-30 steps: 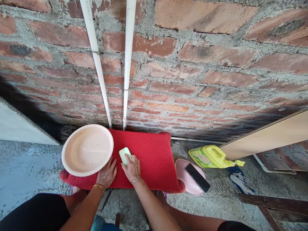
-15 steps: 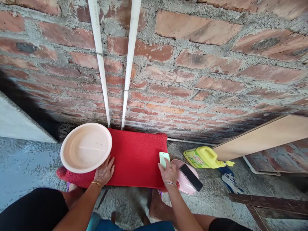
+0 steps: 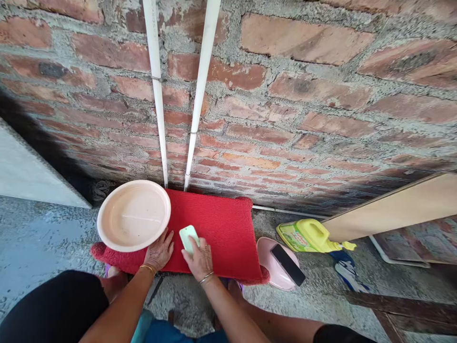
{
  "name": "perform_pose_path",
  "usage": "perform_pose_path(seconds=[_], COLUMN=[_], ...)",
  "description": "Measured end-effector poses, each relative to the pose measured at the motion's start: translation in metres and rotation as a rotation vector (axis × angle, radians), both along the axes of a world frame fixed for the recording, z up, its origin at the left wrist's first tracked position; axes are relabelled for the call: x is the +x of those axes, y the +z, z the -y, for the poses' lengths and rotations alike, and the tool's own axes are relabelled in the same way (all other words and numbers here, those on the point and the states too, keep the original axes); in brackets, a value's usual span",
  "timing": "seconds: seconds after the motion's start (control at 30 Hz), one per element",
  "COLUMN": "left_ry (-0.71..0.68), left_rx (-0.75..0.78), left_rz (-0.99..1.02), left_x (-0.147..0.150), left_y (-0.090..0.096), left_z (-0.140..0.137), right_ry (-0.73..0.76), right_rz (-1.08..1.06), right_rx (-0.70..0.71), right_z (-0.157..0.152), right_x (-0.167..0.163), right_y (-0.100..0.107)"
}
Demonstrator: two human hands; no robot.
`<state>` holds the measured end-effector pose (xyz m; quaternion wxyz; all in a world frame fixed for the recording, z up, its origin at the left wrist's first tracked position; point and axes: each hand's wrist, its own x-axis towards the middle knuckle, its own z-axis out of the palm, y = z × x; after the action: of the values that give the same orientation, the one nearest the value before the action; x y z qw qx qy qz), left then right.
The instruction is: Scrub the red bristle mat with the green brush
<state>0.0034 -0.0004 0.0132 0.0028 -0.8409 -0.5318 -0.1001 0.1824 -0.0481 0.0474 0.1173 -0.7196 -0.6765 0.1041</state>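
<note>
A red plush mat (image 3: pixel 221 233) is spread over a low support, with its edges hanging down. My left hand (image 3: pixel 159 251) lies flat on it, fingers stretched out, close against the rim of a pale pink basin (image 3: pixel 134 240). My right hand (image 3: pixel 198 259) grips a pale green scrub brush (image 3: pixel 188 237) with rounded corners and a small hole at one end. The brush rests on the middle of the mat, and its underside is hidden. The basin stands at the mat's left end and holds little besides a few specks.
Right of the mat, a phone (image 3: pixel 287 264) lies on a pink plastic stool (image 3: pixel 266 247). Beyond are a yellow detergent jug (image 3: pixel 309 234), a glove (image 3: pixel 348 274) and a leaning board (image 3: pixel 396 205). Two white pipes (image 3: pixel 161 124) run down the brick wall (image 3: pixel 271 95).
My right hand has slid the brush left across the mat, from its right edge to the middle. My left hand stays beside the basin. The view has shifted slightly.
</note>
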Motion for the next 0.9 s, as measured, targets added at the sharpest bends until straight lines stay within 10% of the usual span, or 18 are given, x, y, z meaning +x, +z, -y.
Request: perform_pose_path(seconds=[0.13, 0.33, 0.77, 0.9], left_ry=[0.001, 0.011, 0.017, 0.009], left_rx=[-0.004, -0.028, -0.088, -0.091], left_rz=[0.012, 0.049, 0.041, 0.025], left_x=[0.0, 0.0, -0.001, -0.001], left_y=[-0.002, -0.003, 0.002, 0.004], left_z=[0.0, 0.0, 0.0, 0.0], right_ry=[0.027, -0.15, -0.934, -0.721], right_rz=[0.01, 0.11, 0.057, -0.075], right_rx=[-0.044, -0.082, -0.129, -0.041], right_z=[-0.004, 0.007, 0.064, 0.051], right_x=[-0.017, 0.045, 0.177, 0.134], right_y=[-0.001, -0.005, 0.004, 0.008])
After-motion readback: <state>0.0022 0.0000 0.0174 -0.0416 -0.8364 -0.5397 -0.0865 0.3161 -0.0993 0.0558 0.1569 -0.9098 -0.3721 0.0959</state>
